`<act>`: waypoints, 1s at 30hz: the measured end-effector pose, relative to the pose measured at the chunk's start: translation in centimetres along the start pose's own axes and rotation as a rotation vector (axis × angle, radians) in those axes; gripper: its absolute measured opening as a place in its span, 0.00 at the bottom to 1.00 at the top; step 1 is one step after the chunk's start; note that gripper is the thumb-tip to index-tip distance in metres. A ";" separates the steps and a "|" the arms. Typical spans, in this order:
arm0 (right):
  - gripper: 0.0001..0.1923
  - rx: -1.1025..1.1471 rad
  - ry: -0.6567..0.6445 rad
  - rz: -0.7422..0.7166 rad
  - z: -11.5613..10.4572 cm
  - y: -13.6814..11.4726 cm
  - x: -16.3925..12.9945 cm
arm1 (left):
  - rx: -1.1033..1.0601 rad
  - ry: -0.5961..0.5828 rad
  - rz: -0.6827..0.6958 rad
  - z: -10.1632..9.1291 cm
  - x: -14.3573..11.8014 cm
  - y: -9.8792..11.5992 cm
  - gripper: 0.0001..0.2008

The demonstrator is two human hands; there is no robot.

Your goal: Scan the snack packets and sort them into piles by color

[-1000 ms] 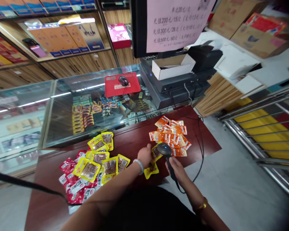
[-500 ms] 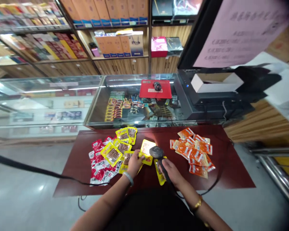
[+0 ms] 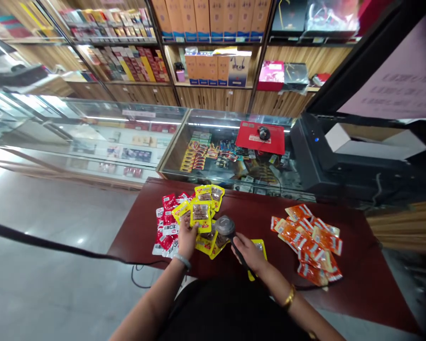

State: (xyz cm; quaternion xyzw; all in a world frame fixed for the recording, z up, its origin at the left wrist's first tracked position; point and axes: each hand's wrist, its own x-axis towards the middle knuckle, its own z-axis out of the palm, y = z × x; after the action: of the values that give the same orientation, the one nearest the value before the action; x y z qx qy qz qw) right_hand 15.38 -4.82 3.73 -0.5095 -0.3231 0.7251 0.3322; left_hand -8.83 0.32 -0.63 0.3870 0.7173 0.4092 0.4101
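1. Head view: the right hand (image 3: 249,253) is wrapped tight around the grip of one black barcode scanner (image 3: 226,227), whose head points down toward the yellow packets just left of it.
2. The left hand (image 3: 187,238) has its fingers pinched on one yellow snack packet (image 3: 200,214), held up at the near edge of the yellow heap.
3. The yellow heap (image 3: 209,196) lies on the dark red table (image 3: 358,289), left of centre. About eight yellow packets can be counted there, though overlaps make the number uncertain.
4. One more yellow packet (image 3: 261,247) lies apart, partly under the right hand.
5. The red packets (image 3: 166,229) sit at the left edge of the yellow heap, touching it. Roughly six show; those underneath cannot be counted.
6. The orange packets (image 3: 312,244) form a separate pile on the right of the table, well apart from the scanner. About a dozen show, overlapping.
7. Beyond the table stands a glass display counter (image 3: 128,137), with one red mouse pad (image 3: 260,138) and one computer mouse (image 3: 263,133) on top.
8. One black cable (image 3: 57,246) crosses the floor at left.
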 end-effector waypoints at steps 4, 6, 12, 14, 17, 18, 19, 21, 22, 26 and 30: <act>0.28 -0.021 0.044 0.006 -0.5 0.5 -0.4 | 0.174 0.086 0.037 -0.6 1.3 -0.5 0.21; 0.28 -0.021 0.073 -0.002 -1.1 0.7 -0.8 | 0.292 0.123 0.080 -0.6 1.4 -0.8 0.20; 0.24 0.028 0.193 -0.024 -2.8 0.2 -3.2 | 0.567 0.162 0.234 -0.2 0.5 -0.3 0.18; 0.23 0.063 0.226 -0.025 -3.5 0.1 -4.0 | 0.611 0.133 0.320 0.1 0.3 0.3 0.17; 0.24 0.133 0.271 -0.020 -4.6 0.3 -5.0 | 0.658 -0.004 0.473 1.7 -0.3 1.1 0.15; 0.24 0.156 0.289 -0.017 -5.0 0.5 -5.3 | 0.672 -0.102 0.516 2.6 -0.7 1.3 0.13; 0.24 0.176 0.310 -0.012 -5.3 0.7 -5.6 | 0.685 -0.225 0.553 3.8 -1.3 1.6 0.11; 0.25 0.206 0.355 0.002 -6.0 1.0 -6.2 | 0.712 -0.506 0.610 6.5 -2.7 2.1 0.10; 0.26 0.217 0.380 0.010 -6.3 1.2 -6.6 | 0.734 -0.629 0.632 8.1 -3.6 2.3 0.12; 0.25 0.231 0.437 -0.003 -7.4 1.9 -7.9 | 0.952 -0.856 0.661 13.5 -7.1 2.8 0.29; 0.26 0.238 0.500 0.004 -8.2 2.5 -9.1 | 1.061 -0.872 0.662 16.0 -8.7 2.4 0.23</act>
State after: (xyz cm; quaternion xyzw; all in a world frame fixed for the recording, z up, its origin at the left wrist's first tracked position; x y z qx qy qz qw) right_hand 25.15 -12.56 4.20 -0.6306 -0.1428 0.6104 0.4575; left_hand 9.35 -2.22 -1.39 0.8537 0.4376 -0.0787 0.2713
